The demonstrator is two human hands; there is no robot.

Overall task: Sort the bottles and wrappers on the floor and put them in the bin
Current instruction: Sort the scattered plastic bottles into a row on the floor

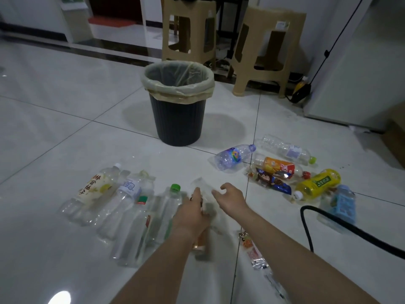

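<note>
Landmark: black bin (178, 119), lined with a pale bag, standing upright on the white tiled floor (54, 119). Bag interior is looking empty as far as the rim lets one see.

Open room: the floor to the left of the bin is lying bare out to a dark threshold strip. Behind the bin, two tan plastic stools (266, 55) are closing off that side; to the bin's right a white cabinet (359, 69) is forming an edge.

In front of the bin, leftward: a row of clear bottles (122, 207) is lying side by side, caps pointing toward the bin. In front, rightward: a loose pile of bottles (278, 167) and a dark wrapper (274, 182), touching and overlapping. A black cable (306, 224) is curving just beyond the pile.

Between the two groups, the left hand (191, 212) is pressing down on a blurred clear bottle (202, 194), fingers closing round it. The right hand (230, 197) is hovering just beside, fingers spread and curled, holding nothing. Another wrapper (252, 249) is lying under the right forearm.
</note>
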